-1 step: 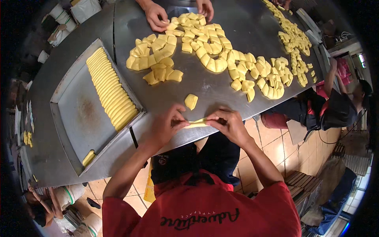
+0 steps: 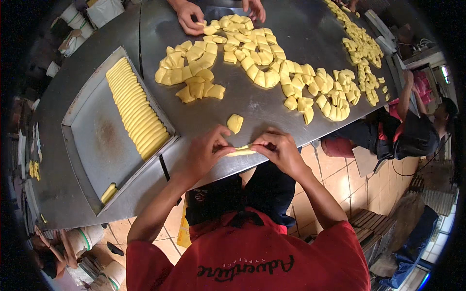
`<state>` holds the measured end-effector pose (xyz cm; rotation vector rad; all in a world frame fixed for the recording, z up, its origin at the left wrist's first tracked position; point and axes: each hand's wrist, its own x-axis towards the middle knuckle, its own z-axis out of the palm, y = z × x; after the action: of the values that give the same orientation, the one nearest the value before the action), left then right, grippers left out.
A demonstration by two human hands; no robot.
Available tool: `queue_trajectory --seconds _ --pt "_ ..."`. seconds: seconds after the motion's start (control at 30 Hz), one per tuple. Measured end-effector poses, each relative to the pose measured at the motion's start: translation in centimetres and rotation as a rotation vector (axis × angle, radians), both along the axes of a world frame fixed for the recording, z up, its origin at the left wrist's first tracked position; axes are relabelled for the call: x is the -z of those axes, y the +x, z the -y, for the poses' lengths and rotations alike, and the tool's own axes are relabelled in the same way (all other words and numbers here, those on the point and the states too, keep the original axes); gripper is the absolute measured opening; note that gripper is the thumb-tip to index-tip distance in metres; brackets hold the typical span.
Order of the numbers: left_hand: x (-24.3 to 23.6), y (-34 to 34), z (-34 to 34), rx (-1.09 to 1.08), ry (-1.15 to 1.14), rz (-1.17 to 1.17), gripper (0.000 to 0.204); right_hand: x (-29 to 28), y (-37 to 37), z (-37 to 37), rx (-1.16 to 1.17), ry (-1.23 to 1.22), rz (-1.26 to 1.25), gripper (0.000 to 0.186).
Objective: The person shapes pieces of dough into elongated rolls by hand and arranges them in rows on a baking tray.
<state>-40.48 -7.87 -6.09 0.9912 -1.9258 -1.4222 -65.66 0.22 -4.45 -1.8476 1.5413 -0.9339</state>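
Note:
Near the front edge of the steel table (image 2: pixel 194 111), a small strip of yellow dough (image 2: pixel 242 150) lies stretched between my hands. My left hand (image 2: pixel 213 145) pinches its left end. Thumb and fingers of my right hand (image 2: pixel 271 147) close on the other end. Just beyond my fingers sits a single loose dough piece (image 2: pixel 235 123), touched by neither hand. To my left, a shallow metal tray (image 2: pixel 80 169) holds a long row of thin dough rolls (image 2: pixel 138 114) along its right side. One more roll (image 2: pixel 109 193) lies in its near corner.
Cut dough pieces (image 2: pixel 264 77) spread in winding lines over the table's middle, with another heap (image 2: pixel 359 51) at far right. Opposite me, another person's hands (image 2: pixel 191 19) work at the dough. A person in dark clothes (image 2: pixel 412 126) is at right. Stacked boards (image 2: pixel 371 225) stand on the floor.
My hands stay on the dough strip, nearly unmoved. Across the table, the other person's hands shift slightly, one of them spreading its fingers.

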Motion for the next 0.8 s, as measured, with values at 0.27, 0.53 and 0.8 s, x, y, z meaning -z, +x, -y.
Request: queue_trajectory --seconds 0.27,0.53,0.8 --pt "0.0 0.5 1.4 -0.038 -0.498 0.249 0.045 -1.6 -0.2 1.1 0.199 0.149 -0.400 0.040" --pt "0.3 -0.3 -0.4 0.015 -0.220 0.033 0.039 0.7 1.1 -0.2 0.050 -0.047 -0.044 0.033" --pt "-0.4 -0.5 2.1 0.006 -0.565 0.383 0.050 -0.5 0.9 2.5 0.068 -0.118 -0.590 0.042"
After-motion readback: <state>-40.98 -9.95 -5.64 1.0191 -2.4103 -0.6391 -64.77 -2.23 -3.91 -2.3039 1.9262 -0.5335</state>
